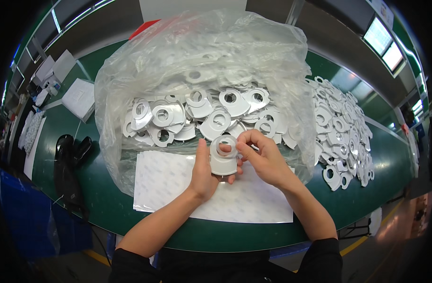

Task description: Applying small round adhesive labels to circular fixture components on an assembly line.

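Note:
A white plastic part (224, 165) with a round ring at its top is held up over the white sheets. My left hand (205, 174) is closed around it, with the thumb along its left edge and fingers behind it. At the ring's right rim, my right hand (263, 158) pinches with thumb and forefinger. Whether a thin film or separate ring lies in that pinch is too small to tell. Just beyond both hands lies a heap of similar white parts (216, 121) inside an opened clear plastic bag (117, 89).
White sheets (164, 188) lie stacked under my forearms on the green table (216, 236). To the right is a loose pile of the same parts (341, 127). A black object like a bag (67, 179) and a white box (79, 99) are at the left.

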Tool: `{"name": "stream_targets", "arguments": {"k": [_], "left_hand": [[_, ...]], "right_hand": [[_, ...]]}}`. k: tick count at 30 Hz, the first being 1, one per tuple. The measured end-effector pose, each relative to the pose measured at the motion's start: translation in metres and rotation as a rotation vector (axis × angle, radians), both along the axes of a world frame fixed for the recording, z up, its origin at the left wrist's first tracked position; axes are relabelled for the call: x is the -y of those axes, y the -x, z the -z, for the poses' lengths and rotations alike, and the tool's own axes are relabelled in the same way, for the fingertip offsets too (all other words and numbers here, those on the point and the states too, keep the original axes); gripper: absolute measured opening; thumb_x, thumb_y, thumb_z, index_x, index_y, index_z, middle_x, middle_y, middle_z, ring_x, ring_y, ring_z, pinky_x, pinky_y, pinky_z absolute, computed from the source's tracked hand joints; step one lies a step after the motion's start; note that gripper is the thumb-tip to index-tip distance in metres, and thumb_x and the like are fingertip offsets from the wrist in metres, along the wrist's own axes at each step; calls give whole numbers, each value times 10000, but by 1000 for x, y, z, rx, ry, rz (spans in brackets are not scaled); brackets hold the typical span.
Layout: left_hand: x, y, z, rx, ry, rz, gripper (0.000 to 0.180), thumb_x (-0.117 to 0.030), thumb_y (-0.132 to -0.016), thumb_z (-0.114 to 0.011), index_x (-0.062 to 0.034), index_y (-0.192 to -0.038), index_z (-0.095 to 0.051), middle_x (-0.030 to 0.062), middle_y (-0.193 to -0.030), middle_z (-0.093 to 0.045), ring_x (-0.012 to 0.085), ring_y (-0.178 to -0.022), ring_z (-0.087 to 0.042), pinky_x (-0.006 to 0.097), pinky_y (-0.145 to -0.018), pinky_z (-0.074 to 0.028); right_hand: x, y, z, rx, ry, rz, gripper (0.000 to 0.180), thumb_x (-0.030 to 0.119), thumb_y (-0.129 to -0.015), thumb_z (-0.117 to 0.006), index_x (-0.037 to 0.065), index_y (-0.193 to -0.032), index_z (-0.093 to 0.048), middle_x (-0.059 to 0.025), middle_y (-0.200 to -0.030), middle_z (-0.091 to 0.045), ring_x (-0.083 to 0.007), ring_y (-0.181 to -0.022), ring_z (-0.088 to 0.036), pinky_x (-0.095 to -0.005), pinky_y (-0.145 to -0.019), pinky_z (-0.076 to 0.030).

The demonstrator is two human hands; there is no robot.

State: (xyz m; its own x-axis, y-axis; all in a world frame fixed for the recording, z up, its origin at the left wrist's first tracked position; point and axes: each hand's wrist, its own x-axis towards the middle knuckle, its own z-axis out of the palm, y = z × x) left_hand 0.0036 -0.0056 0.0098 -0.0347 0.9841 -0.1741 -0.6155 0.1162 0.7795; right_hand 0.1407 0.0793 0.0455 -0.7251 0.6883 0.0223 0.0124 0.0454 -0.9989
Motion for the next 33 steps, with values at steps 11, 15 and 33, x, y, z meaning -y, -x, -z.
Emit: {"name": "stream_targets", "arguments": {"k": [11,15,33], "left_hand": [[0,-1,1,30,4,-14,738,-641,-907,-63,-88,-1035,-536,89,-907,-586,161,-742,-585,256,-548,-436],[-1,-1,2,42,-20,-9,740,-641,-907,-59,-88,-1026,-536,89,-899,-582,157,-737,-583,252,-540,-433],[-1,-1,3,55,-10,-15,742,-642,-906,-56,-79,-1004,-530,101,-888,-574,163,-724,-583,256,-525,-434]], "right_hand": [[2,3,5,36,19,8,161,134,-904,-560,-20,-875,-521,-73,-941,-467,-111,-628,-550,-241,-564,-466],[2,3,3,49,42,-6,169,131,-900,-562,-31,-860,-537,-76,-945,-463,-112,-618,-552,-238,-563,-466],[2,3,6,48,36,-6,158,119,-899,-557,-35,-871,-535,-78,-941,-459,-106,-607,-556,-235,-551,-462]]}}
